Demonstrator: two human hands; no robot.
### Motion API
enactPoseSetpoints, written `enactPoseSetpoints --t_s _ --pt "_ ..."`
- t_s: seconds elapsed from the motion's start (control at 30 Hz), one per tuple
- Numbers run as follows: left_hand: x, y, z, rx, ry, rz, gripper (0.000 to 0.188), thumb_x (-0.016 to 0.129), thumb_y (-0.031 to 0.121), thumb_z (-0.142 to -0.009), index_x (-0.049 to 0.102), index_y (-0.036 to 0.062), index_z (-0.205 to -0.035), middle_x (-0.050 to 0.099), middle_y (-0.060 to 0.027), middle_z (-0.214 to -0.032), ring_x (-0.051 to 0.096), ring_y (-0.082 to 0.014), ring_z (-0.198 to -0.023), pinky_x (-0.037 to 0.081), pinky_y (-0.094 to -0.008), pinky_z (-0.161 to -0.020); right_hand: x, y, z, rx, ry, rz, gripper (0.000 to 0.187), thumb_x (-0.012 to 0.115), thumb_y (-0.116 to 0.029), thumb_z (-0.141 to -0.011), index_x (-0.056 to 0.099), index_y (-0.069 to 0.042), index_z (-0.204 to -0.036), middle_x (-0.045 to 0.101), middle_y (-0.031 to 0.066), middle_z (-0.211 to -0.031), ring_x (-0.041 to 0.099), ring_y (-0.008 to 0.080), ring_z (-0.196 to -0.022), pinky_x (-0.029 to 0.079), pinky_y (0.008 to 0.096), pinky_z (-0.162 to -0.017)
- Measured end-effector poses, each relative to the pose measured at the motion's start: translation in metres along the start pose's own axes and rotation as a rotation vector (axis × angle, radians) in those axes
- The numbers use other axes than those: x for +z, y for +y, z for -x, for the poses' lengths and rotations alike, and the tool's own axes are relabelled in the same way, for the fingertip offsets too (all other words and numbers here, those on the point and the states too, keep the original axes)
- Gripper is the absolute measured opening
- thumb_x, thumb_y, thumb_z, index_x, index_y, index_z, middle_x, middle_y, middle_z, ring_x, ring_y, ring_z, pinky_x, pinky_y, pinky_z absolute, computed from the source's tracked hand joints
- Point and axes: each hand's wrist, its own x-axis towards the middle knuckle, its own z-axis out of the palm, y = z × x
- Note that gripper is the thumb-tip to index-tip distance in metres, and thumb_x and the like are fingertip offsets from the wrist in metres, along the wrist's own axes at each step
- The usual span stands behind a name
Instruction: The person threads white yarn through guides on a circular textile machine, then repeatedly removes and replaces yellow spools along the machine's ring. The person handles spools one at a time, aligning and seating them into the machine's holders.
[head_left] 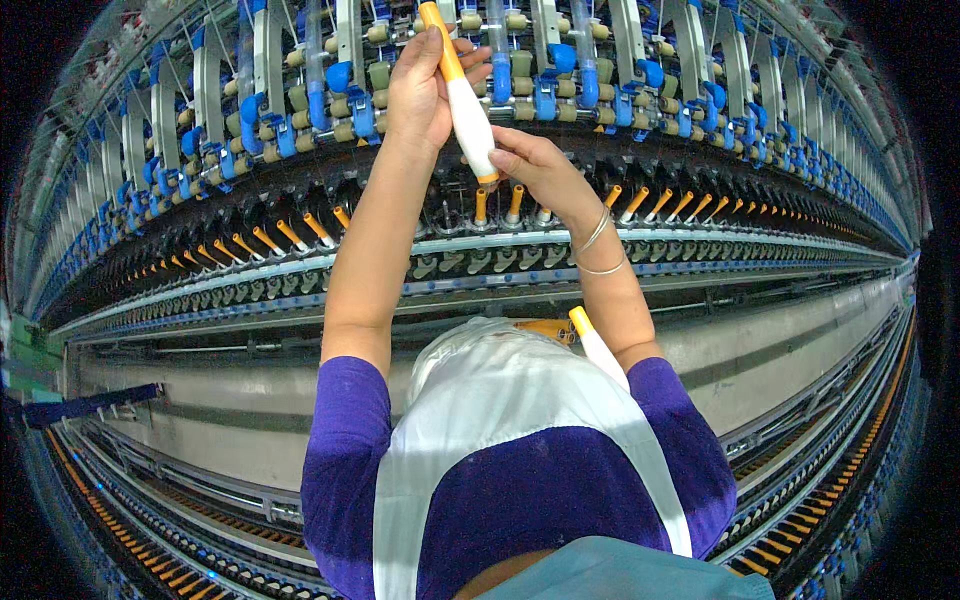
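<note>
A yarn bobbin [468, 115], white yarn wound on an orange tube, is tilted in front of the spinning frame. My left hand [420, 95] is closed round its upper orange end, thumb in front and fingers behind. At the lower end, the fingertips of my right hand [545, 170] pinch the bobbin's side; what the curled fingers cover is hidden. Just below the bobbin's foot stand two orange tubes, one [481, 207] on the left and another [515, 204] beside it, upright in the spindle row.
The spindle row continues both ways with orange-topped bobbins [318, 230]. Above are rollers and blue-tipped arms [562, 58]. A white-and-orange bobbin [598, 345] lies by my white apron [490, 375]. Behind me, past the floor [250, 440], runs another machine row [800, 530].
</note>
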Motion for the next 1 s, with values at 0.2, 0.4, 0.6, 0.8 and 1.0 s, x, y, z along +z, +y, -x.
enactPoseSetpoints --t_s 0.2,0.4,0.6,0.8,1.0 --pt "0.007 0.004 -0.01 -0.001 -0.131 -0.013 0.024 0.047 0.022 -0.095 0.056 0.0006 -0.102 0.066 -0.0167 -0.088 0.06 -0.035 -0.102 0.042 -0.0439 -0.1 0.0 0.001 0.0 -0.054 -0.006 -0.084 0.035 0.049 -0.018 -0.094 0.051 0.002 -0.122 0.062 0.0055 -0.099 0.06 0.0108 -0.083 0.05 0.0254 -0.074" --pt "0.009 -0.002 -0.004 -0.146 -0.195 0.189 0.029 0.046 0.023 -0.095 0.055 -0.0017 -0.107 0.066 -0.0174 -0.088 0.055 -0.0365 -0.111 0.041 -0.0442 -0.1 0.0 -0.005 -0.019 -0.203 0.142 0.088 0.032 0.05 -0.024 -0.095 0.054 0.001 -0.115 0.061 0.0045 -0.093 0.059 0.0088 -0.077 0.049 0.024 -0.069" --pt "0.01 -0.008 -0.005 -0.226 -0.121 0.064 0.034 0.048 0.024 -0.095 0.053 -0.0007 -0.117 0.06 -0.009 -0.08 0.06 -0.0239 -0.087 0.051 -0.0364 -0.078 -0.009 -0.022 -0.049 -0.343 0.269 0.524 0.026 0.051 -0.029 -0.093 0.058 -0.004 -0.096 0.057 0.0076 -0.071 0.056 0.0156 -0.065 0.044 0.0273 -0.059" --pt "0.012 0.002 -0.01 -0.208 -0.198 0.073 0.031 0.047 0.019 -0.096 0.051 -0.0006 -0.119 0.058 -0.0106 -0.09 0.057 -0.0213 -0.087 0.048 -0.0349 -0.084 -0.025 -0.036 -0.037 -0.439 0.277 0.094 0.025 0.048 -0.019 -0.096 0.058 -0.005 -0.077 0.058 0.0002 -0.066 0.044 0.0054 -0.053 0.035 0.0198 -0.048" --pt "0.017 0.001 -0.018 -0.158 -0.142 -0.002 0.029 0.043 0.016 -0.097 0.049 -0.0031 -0.117 0.057 -0.0153 -0.094 0.058 -0.0263 -0.096 0.046 -0.0407 -0.094 -0.027 -0.036 -0.028 -0.332 0.406 0.448 0.019 0.051 -0.012 -0.093 0.065 -0.003 -0.102 0.066 0.0035 -0.084 0.06 0.0084 -0.07 0.049 0.021 -0.057"
